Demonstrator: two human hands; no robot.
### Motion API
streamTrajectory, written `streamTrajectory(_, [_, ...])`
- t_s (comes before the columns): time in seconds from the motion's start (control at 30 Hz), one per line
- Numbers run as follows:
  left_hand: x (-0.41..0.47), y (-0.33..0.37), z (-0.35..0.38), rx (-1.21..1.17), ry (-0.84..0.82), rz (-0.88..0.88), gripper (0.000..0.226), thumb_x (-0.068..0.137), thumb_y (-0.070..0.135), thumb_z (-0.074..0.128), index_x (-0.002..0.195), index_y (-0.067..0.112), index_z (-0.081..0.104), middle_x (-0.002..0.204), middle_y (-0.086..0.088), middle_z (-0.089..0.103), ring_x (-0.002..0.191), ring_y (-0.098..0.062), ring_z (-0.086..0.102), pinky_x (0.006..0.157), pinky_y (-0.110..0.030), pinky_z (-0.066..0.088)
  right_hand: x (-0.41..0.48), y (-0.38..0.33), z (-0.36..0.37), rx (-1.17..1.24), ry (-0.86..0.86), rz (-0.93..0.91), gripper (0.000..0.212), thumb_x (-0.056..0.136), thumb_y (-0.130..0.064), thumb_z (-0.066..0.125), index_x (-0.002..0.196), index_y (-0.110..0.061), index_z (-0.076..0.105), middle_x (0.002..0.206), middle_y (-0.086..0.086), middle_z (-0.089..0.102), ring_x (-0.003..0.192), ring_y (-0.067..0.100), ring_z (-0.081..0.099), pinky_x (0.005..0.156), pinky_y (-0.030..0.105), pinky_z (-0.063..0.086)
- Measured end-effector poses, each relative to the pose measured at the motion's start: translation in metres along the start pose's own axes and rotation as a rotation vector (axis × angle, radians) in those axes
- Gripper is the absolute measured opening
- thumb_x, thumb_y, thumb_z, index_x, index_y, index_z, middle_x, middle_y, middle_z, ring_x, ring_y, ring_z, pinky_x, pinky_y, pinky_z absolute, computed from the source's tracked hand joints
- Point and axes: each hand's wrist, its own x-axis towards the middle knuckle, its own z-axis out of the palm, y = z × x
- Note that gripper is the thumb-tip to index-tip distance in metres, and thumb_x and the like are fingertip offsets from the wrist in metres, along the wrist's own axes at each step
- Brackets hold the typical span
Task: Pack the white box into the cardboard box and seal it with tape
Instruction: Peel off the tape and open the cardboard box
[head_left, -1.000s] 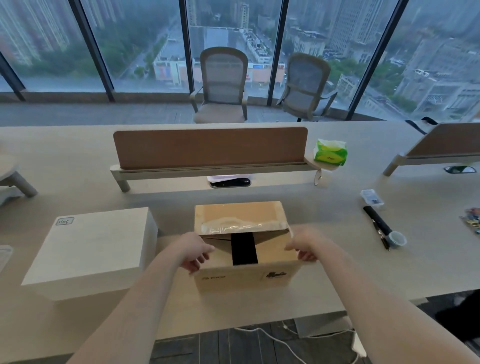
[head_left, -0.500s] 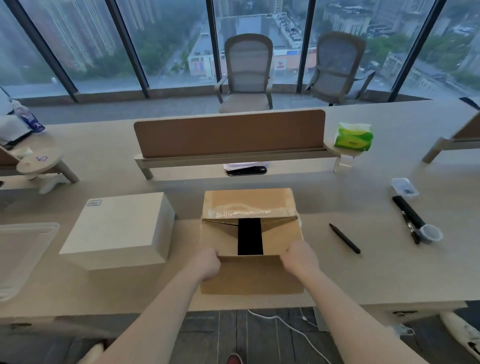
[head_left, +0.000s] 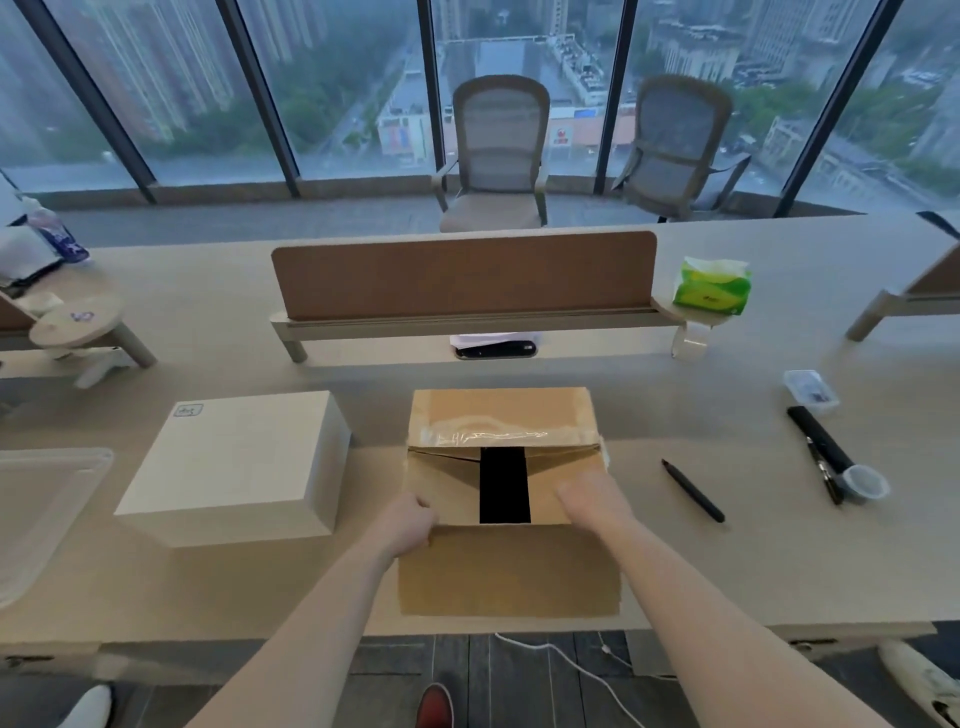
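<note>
The cardboard box (head_left: 509, 577) stands at the table's near edge. Its near flap lies folded out toward me, and its far flap, carrying clear tape, stands up. Both side flaps are folded inward with a dark gap between them. My left hand (head_left: 410, 525) grips the box's near-left top corner with curled fingers. My right hand (head_left: 592, 499) sits on the right side flap with its fingers bent down onto it. The white box (head_left: 234, 467) rests closed on the table, left of the cardboard box and apart from it. A clear tape roll (head_left: 688, 343) sits below the divider's right end.
A brown divider (head_left: 462, 275) crosses the table behind the box, with a green tissue pack (head_left: 711, 286) at its right end. A black pen (head_left: 693, 491), a black marker (head_left: 818, 439) and a small cup (head_left: 865, 483) lie to the right. A pale tray (head_left: 41, 499) sits far left.
The near flap has swung out toward me. Both hands have moved from the box's sides to its near top edge, and the right hand has come forward onto the right side flap.
</note>
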Motion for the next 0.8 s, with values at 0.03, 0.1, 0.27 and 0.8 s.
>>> streamTrajectory(0.03, [0.006,0.000,-0.005,-0.049,0.020,-0.005,0.010,0.094,0.019,0.048,0.092,0.013,0.056,0.085,-0.010,0.067,0.078,-0.025,0.067,0.080,-0.034,0.054,0.004,-0.008,0.002,0.203,-0.013,0.052,0.012,0.093,-0.019,0.051,0.087,-0.010,0.057,0.081,0.006,0.060,0.074,0.022,0.059,0.063,0.031,0.051])
streamTrajectory(0.1, [0.019,0.000,-0.016,-0.149,0.052,0.000,0.016,0.092,0.018,0.047,0.097,0.010,0.059,0.083,-0.012,0.068,0.078,-0.026,0.071,0.081,-0.041,0.058,0.011,-0.024,0.009,0.616,-0.081,0.190,0.016,0.095,-0.016,0.054,0.105,-0.003,0.058,0.091,0.011,0.062,0.079,0.025,0.064,0.072,0.033,0.058])
streamTrajectory(0.27, [0.058,0.007,-0.041,-0.266,0.084,-0.030,0.011,0.093,0.015,0.047,0.092,0.008,0.056,0.085,-0.010,0.064,0.072,-0.026,0.067,0.080,-0.040,0.059,0.039,-0.054,0.030,1.235,-0.146,0.326,0.044,0.104,-0.013,0.042,0.145,-0.001,0.037,0.138,0.029,0.048,0.115,0.040,0.060,0.089,0.041,0.056])
streamTrajectory(0.8, [0.132,0.067,-0.096,-0.408,0.027,0.211,0.025,0.095,0.007,0.038,0.092,0.008,0.063,0.099,-0.019,0.069,0.091,-0.033,0.068,0.084,-0.051,0.058,0.078,-0.122,0.000,1.173,0.188,0.198,0.030,0.102,-0.015,0.045,0.131,-0.012,0.053,0.124,0.010,0.063,0.103,0.026,0.068,0.088,0.040,0.059])
